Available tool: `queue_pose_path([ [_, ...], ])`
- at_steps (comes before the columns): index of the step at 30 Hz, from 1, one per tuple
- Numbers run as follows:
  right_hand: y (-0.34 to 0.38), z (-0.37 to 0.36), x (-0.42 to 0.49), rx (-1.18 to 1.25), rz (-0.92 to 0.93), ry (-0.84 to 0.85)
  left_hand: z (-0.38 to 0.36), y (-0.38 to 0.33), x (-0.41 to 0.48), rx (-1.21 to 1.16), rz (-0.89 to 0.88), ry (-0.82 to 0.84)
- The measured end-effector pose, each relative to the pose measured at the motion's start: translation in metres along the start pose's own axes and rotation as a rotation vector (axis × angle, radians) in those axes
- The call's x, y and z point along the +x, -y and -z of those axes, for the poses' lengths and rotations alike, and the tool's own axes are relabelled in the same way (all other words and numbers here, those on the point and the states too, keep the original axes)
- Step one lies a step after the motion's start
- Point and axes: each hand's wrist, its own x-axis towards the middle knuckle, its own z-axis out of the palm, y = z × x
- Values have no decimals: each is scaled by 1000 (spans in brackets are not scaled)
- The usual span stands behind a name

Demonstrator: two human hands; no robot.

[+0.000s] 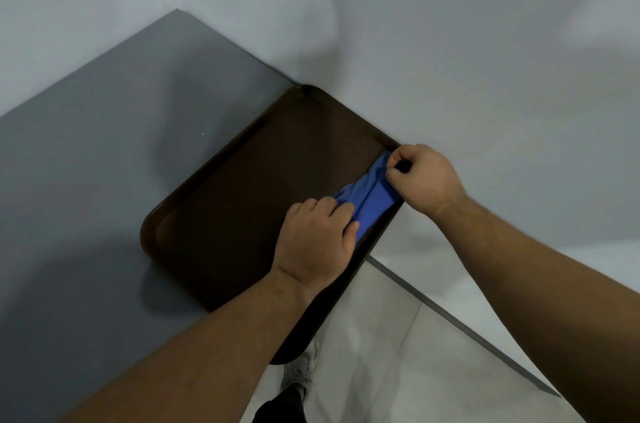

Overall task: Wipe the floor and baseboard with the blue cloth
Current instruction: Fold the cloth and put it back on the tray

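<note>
Both forearms reach over the brown tray (221, 201), left hand (317, 235) and right hand (424, 176) fingers pinching the blue cloth (369, 201).

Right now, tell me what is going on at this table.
A person stands at a grey table in a corner, with a dark brown tray on it. A blue cloth lies bunched at the tray's right edge. The left hand presses on the cloth's near end, while the right hand pinches its far end. The cloth is still on the tray, so no wiping of the floor or baseboard has started.
</note>
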Motion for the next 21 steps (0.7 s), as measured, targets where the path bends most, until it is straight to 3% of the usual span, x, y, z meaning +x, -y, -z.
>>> queue_pose_path([
  [4,-8,0,-7,-23,-7,-71,-3,3,6,73,60,107],
  [9,-18,-13,-23,18,-35,-190,-6,7,1,118,124,84],
  [14,-8,-31,-24,112,-14,-65,-3,21,4,178,183,59],
  [21,23,-46,-3,-5,46,-121,8,41,18,196,223,100],
])
